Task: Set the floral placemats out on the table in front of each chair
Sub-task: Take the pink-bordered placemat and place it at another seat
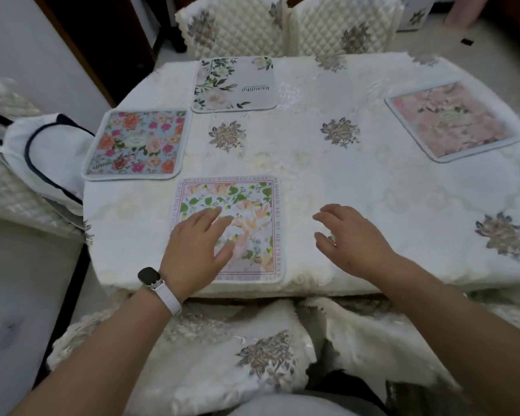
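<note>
Several floral placemats lie flat on the cream tablecloth (327, 181). Nearest me is a pink-bordered mat with green leaves (249, 205); my left hand (195, 247), wearing a white watch, rests flat on its left half with fingers spread. My right hand (351, 235) hovers open just right of that mat, over bare cloth, holding nothing. A blue mat with red and orange roses (137, 144) sits at the left edge. A grey mat printed "Beautiful" (234, 84) lies at the far side. A pink mat (451, 120) lies at the right.
Two quilted cream chair backs (231, 25) (345, 28) stand behind the far edge. A white bag with dark trim (45, 154) rests on a covered chair at the left. A covered chair seat (222, 349) is right below me at the near edge.
</note>
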`<state>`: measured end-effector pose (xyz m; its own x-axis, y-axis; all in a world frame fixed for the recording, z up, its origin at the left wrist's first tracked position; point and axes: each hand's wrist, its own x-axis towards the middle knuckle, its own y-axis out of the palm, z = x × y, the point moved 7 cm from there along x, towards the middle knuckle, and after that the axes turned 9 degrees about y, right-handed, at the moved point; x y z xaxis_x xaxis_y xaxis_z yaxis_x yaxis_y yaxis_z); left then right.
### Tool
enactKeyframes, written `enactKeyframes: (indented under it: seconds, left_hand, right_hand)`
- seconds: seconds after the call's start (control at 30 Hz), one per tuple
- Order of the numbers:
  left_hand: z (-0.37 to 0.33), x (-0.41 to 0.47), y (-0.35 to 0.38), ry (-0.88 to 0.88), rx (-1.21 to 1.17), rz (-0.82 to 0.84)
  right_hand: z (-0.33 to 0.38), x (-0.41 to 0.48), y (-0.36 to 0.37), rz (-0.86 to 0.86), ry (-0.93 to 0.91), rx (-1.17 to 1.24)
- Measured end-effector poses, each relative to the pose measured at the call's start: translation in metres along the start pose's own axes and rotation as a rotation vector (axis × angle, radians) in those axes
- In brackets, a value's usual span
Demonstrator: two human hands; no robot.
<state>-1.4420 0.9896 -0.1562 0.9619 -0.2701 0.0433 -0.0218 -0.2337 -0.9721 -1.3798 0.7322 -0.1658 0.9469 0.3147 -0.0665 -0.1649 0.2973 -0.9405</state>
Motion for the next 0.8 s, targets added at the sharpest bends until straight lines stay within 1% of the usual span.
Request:
enactKeyframes:
  seconds: [0.1, 0.23, 0.43, 0.53, 0.8]
  left_hand:
    - [-0.053, 0.018, 0.007, -0.024, 0.013, 0.039]
    - [-0.121, 0.042, 0.013, -0.036, 0.025, 0.032]
    - [-0.210, 0.058, 0.013, 0.035, 0.001, 0.012]
    - [-0.229, 0.061, 0.013, 0.055, 0.001, -0.006]
    - [-0.230, 0.067, 0.039, 0.095, -0.063, 0.008]
  right_hand:
    - [-0.034, -0.014, -0.021, -0.004, -0.058, 0.017]
    - [-0.082, -0.032, -0.051, 0.007, -0.128, 0.005]
    - [-0.129, -0.055, -0.086, 0.027, -0.173, -0.078]
    - [-0.138, -0.063, -0.093, 0.017, -0.175, -0.096]
    - [-0.147, -0.086, -0.086, 0.034, -0.082, -0.134]
